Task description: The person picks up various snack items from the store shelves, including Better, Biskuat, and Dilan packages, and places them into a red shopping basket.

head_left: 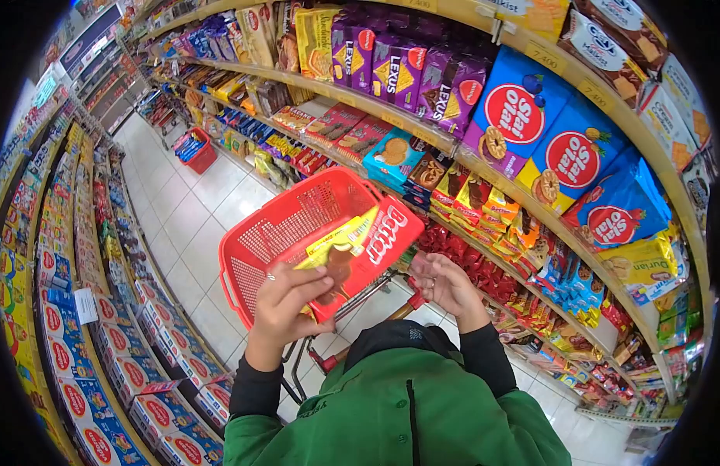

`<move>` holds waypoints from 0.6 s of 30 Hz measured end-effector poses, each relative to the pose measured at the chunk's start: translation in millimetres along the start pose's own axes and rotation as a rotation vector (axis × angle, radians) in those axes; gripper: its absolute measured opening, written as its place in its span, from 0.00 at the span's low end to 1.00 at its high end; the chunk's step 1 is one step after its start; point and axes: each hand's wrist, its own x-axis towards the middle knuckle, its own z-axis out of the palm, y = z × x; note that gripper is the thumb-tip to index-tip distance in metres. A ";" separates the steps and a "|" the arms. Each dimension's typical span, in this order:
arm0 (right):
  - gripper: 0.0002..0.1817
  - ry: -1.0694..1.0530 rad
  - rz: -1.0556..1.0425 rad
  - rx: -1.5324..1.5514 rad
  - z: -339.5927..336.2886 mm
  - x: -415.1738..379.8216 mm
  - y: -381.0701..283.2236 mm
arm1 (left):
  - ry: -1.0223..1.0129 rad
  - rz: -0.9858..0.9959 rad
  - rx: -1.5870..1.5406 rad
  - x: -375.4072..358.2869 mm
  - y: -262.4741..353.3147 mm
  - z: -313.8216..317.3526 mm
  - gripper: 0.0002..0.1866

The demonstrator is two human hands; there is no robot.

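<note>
My left hand point(290, 307) is closed around one end of a red and yellow packet of Better biscuits point(371, 245), with a chocolate biscuit pictured on its front. The packet is tilted over a red plastic shopping basket point(255, 268), covering part of its inside. My right hand point(445, 286) hovers just right of the packet, fingers loosely bent and apart, with nothing visible in it. The basket rests on a trolley frame; the trolley's red and brown handle point(406, 307) shows below my right hand.
Shelves on the right hold Slai O'lai packs point(511, 113), purple Lexus packs point(395, 70) and several other snacks. Boxes point(72, 400) line the left shelves. Another red basket point(198, 159) stands on the tiled floor point(181, 213) farther along the aisle.
</note>
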 end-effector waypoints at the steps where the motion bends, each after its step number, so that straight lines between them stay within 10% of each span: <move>1: 0.17 -0.042 -0.012 0.025 6.4 0.2 -4.6 | -0.021 0.012 -0.054 -1.0 -0.1 3.9 0.22; 18: 0.23 -0.345 0.078 0.173 39.9 1.5 27.4 | -0.117 -0.017 -0.099 -13.3 6.8 34.6 0.30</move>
